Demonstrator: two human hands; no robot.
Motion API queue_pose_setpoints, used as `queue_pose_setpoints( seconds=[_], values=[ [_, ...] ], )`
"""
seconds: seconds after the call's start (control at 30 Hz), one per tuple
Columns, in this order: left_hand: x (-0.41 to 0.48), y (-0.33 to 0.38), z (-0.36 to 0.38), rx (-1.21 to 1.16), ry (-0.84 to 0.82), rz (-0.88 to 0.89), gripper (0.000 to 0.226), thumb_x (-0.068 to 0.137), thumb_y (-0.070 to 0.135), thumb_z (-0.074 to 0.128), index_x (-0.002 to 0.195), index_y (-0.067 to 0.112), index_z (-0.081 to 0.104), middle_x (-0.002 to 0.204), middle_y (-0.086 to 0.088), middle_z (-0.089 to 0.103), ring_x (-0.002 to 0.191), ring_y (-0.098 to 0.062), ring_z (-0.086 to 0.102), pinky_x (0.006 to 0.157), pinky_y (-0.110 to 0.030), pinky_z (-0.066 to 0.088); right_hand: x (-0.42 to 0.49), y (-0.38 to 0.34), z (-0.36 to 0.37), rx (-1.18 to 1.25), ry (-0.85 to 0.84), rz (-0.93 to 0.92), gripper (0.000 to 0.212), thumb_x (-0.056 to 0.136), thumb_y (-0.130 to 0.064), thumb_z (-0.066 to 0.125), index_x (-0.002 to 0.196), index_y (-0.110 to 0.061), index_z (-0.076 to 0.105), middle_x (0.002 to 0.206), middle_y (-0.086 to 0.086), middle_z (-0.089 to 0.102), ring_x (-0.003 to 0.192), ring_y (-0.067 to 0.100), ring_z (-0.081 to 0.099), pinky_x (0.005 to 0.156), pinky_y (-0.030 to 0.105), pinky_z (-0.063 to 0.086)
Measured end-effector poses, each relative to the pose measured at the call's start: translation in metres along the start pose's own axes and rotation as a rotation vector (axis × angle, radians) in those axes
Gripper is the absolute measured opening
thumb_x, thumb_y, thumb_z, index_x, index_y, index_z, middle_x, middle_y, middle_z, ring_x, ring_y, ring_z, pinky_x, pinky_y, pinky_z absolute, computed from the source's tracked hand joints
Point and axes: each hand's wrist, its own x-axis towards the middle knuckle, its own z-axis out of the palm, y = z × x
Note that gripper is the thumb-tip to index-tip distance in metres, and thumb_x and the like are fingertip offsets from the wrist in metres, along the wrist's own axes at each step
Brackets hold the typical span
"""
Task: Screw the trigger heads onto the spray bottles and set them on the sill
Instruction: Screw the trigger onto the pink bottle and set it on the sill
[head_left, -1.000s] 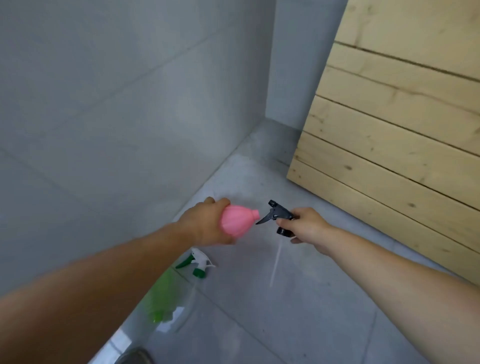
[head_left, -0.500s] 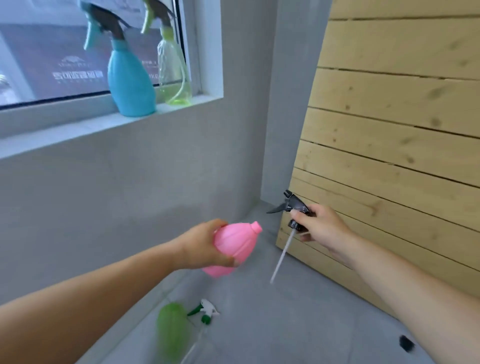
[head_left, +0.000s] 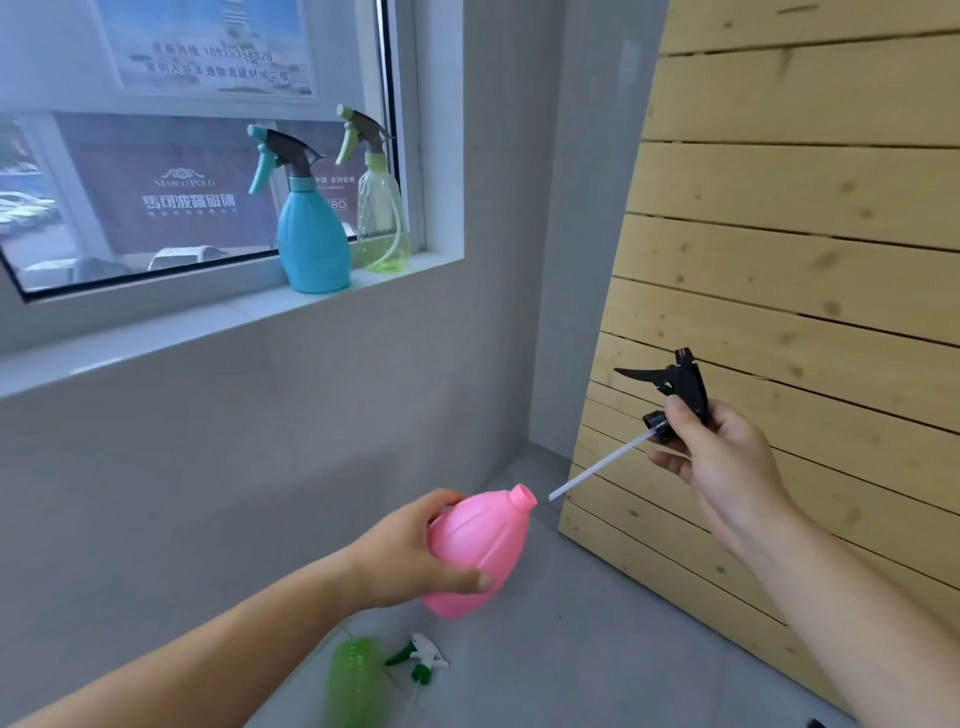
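My left hand (head_left: 402, 558) grips a pink spray bottle (head_left: 480, 548) with no head, its open neck tilted up to the right. My right hand (head_left: 719, 460) holds a black trigger head (head_left: 675, 387) up and to the right of it. The head's white dip tube (head_left: 597, 467) slants down, its tip just right of the neck and not inside it. On the window sill (head_left: 156, 332) stand a blue bottle (head_left: 311, 244) and a clear yellow-green bottle (head_left: 382, 223), each with a trigger head on.
On the grey floor below my left arm lie a green bottle (head_left: 353, 680) and a loose white and green trigger head (head_left: 421, 657). Wooden slat panels (head_left: 805, 260) lean against the wall on the right. The grey wall runs under the sill.
The view has lifted from the floor to the window and sill. Both hands rose with the pink bottle and black head. The right hand swung the head upward, bringing the tube tip near the neck.
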Motion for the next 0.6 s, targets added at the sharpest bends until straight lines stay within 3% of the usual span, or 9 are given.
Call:
queue_pose_setpoints(
  seconds=[0.33,0.6],
  values=[
    [0.009,0.003,0.012,0.007,-0.052,0.031,0.083,0.056,0.044,0.094,0.13,0.04,0.057,0.12,0.016,0.067,0.105,-0.002,0.067,0.085,-0.02,0.058,0.001,0.007,0.004,-0.021,-0.023,-0.029,0.011,0.094,-0.022,0.063,0.093,-0.012,0.068,0.088,0.007,0.069,0.083,0.019,0.066,0.072,0.037,0.057],
    [0.009,0.012,0.018,-0.145,-0.083,-0.02,0.082,0.054,0.051,0.092,0.128,0.036,0.06,0.119,0.008,0.07,0.104,-0.01,0.071,0.087,-0.031,0.063,-0.01,0.017,0.018,-0.067,-0.13,0.028,0.008,0.093,-0.014,0.063,0.096,-0.007,0.067,0.091,0.009,0.074,0.08,0.016,0.069,0.07,0.031,0.06]
  ],
)
